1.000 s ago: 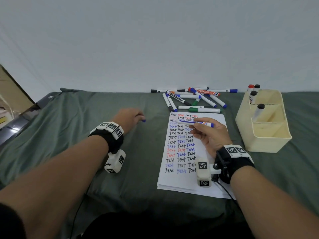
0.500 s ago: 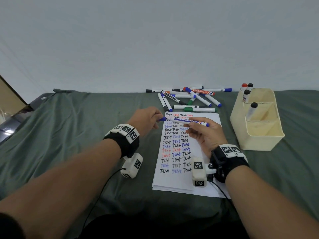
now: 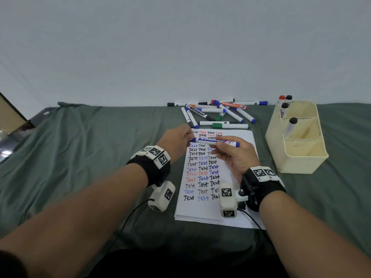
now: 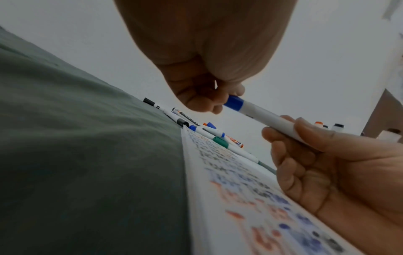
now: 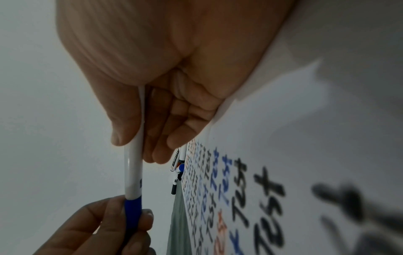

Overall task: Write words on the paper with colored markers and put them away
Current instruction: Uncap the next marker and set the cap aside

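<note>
Over the paper's far end, the right hand (image 3: 235, 157) grasps the light, stiff, smooth white blue-capped plastic marker (image 3: 214, 141) at mid-barrel while the left hand (image 3: 177, 140) pinches its cap, likely needing firm straight pressure.

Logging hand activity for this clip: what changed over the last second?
The left hand moved right from the cloth to the blue marker and put its cap on that end, where its fingers now pinch it. The right hand kept its grip on the barrel. Paper, marker pile and organizer stayed put.
</note>
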`<state>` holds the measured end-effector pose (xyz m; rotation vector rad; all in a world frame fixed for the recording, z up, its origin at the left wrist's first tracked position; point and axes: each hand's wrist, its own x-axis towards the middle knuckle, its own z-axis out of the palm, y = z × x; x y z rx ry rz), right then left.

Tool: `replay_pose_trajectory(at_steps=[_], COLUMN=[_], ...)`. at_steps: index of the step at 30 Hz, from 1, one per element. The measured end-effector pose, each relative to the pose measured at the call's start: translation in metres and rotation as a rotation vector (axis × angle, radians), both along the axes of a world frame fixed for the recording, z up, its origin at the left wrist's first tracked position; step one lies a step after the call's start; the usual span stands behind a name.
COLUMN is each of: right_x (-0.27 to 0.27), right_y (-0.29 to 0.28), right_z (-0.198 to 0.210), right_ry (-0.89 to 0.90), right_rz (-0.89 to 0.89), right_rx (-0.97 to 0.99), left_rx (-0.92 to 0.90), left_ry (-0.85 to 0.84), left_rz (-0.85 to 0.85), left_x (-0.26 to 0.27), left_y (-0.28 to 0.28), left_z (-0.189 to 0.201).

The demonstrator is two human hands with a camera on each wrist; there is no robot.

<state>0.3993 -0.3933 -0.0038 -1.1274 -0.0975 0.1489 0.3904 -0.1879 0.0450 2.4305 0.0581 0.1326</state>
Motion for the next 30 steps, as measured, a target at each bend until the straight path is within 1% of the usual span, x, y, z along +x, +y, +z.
replay_pose_trajectory(at_steps=[1,5,9,11,12,13,15,16,18,23,26,28,30], right_x=[0.000,0.001,0.003,0.004,0.005,0.007,0.009,0.010,0.010,0.006,0.002,0.001,0.002], right_y=[0.000,-0.001,-0.001,-0.002,-0.002,-0.003,-0.004,-0.004,-0.004,-0.005,-0.003,0.001,0.004], right_z=[0.000,0.000,0.000,0.000,-0.001,-0.001,-0.003,-0.003,-0.004,-0.002,0.009,0.024,0.049], right_ry=[-0.001,0.007,0.018,0.044,0.056,0.065,0.088,0.099,0.095,0.049,0.031,-0.039,-0.148], right_rz=[-0.001,-0.021,-0.052,-0.097,-0.125,-0.151,-0.189,-0.205,-0.232,-0.256,-0.270,-0.285,-0.284], right_rx=[-0.004,-0.011,-0.033,-0.014,0.000,0.004,-0.020,-0.032,-0.058,-0.163,-0.216,-0.365,-0.522], left_rx=[0.038,0.060,0.134,0.219,0.298,0.402,0.614,0.666,0.668,0.691,0.699,0.705,0.702], left_ry=[-0.003,-0.011,0.014,0.031,0.068,0.143,0.334,0.408,0.468,0.533,0.544,0.542,0.549], left_rz=[0.009,0.017,-0.072,-0.121,-0.148,-0.172,-0.215,-0.226,-0.236,-0.246,-0.246,-0.245,-0.245], left_x=[0.001,0.006,0.005,0.006,0.008,0.009,0.007,0.006,0.005,0.009,0.009,0.010,0.010], left_y=[-0.001,-0.004,-0.002,0.000,0.001,0.002,0.002,0.003,0.004,0.006,0.007,0.006,0.006], left_z=[-0.001,-0.003,-0.007,-0.011,-0.014,-0.018,-0.027,-0.032,-0.038,-0.038,-0.037,-0.037,-0.037])
